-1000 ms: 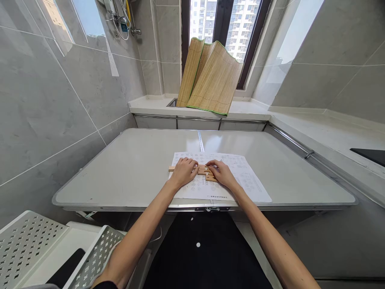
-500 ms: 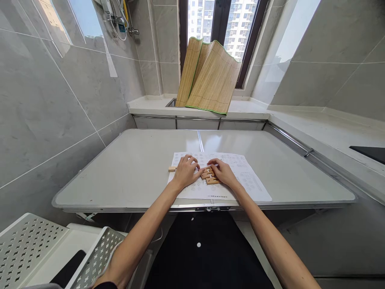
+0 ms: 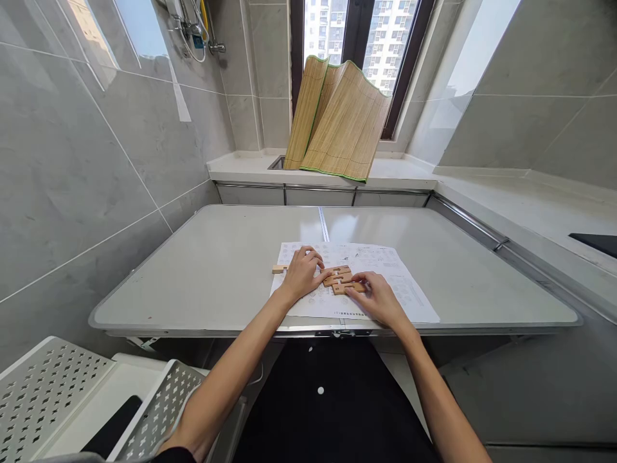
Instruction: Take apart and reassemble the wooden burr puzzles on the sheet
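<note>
Three flat wooden pieces with cut-out slots lie staggered on a printed sheet (image 3: 400,283): a far one (image 3: 341,269), a middle one (image 3: 334,280) and a near one (image 3: 340,289). My right hand (image 3: 380,299) pinches the right end of the near slotted wooden piece between thumb and fingers. Left of the pieces, my left hand (image 3: 301,276) rests over the paper, fingers bent and apart, its thumb touching the left ends of the pieces. Another wooden piece (image 3: 278,269) sticks out past the sheet's left edge, partly hidden behind my left hand.
A white folding table (image 3: 193,276) carries the sheet. On the ledge behind stands a folded bamboo mat (image 3: 344,122) before the window. A perforated white plastic basket (image 3: 53,392) is at the lower left. A dark flat object (image 3: 595,243) lies on the right counter.
My right hand has moved right and toward me, off the far and middle pieces to the right end of the near one. My left hand stays in about the same place.
</note>
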A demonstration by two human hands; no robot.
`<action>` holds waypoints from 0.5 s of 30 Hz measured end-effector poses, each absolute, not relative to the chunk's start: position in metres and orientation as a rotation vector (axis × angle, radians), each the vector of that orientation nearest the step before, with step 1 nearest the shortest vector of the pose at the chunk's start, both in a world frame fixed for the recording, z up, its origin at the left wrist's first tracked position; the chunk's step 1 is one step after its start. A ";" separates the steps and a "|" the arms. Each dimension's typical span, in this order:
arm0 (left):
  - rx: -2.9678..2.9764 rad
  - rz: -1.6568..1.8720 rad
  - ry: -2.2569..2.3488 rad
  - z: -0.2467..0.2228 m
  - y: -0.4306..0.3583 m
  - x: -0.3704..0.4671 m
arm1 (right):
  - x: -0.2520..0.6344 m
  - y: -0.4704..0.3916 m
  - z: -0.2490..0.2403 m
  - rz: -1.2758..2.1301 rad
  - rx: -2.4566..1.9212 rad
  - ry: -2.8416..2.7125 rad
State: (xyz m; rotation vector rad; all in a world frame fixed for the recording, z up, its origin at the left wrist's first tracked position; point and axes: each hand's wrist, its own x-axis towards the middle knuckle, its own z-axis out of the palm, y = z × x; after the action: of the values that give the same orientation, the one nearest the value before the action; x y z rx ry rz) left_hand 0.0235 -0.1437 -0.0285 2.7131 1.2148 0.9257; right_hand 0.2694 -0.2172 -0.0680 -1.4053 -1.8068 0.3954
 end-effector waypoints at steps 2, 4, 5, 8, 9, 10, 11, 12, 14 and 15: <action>2.709 0.921 1.209 -0.027 -0.145 0.024 | 0.268 -0.220 -0.068 0.396 -1.412 -1.812; 2.704 0.915 1.207 -0.026 -0.145 0.024 | 0.268 -0.220 -0.068 0.407 -1.411 -1.801; 2.702 0.909 1.201 -0.026 -0.145 0.024 | 0.268 -0.220 -0.068 0.418 -1.409 -1.802; 2.702 0.883 1.168 -0.025 -0.141 0.023 | 0.269 -0.219 -0.066 0.459 -1.407 -1.846; 2.702 0.872 1.155 -0.024 -0.139 0.022 | 0.269 -0.219 -0.065 0.469 -1.407 -1.863; 2.701 0.861 1.144 -0.023 -0.137 0.022 | 0.269 -0.219 -0.064 0.477 -1.405 -1.878; 2.701 0.850 1.134 -0.022 -0.136 0.021 | 0.269 -0.219 -0.064 0.482 -1.401 -1.887; 2.702 0.839 1.123 -0.021 -0.134 0.021 | 0.269 -0.219 -0.063 0.487 -1.395 -1.893; 2.707 0.819 1.104 -0.017 -0.133 0.022 | 0.269 -0.220 -0.062 0.492 -1.382 -1.902; 2.708 0.814 1.100 -0.015 -0.134 0.023 | 0.269 -0.221 -0.061 0.494 -1.374 -1.905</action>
State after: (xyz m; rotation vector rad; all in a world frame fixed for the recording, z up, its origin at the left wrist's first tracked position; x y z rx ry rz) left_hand 0.0229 -0.1339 -0.0146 2.7080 1.1002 0.8143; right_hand 0.2693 -0.2206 -0.0609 -1.3737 -1.9046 0.4939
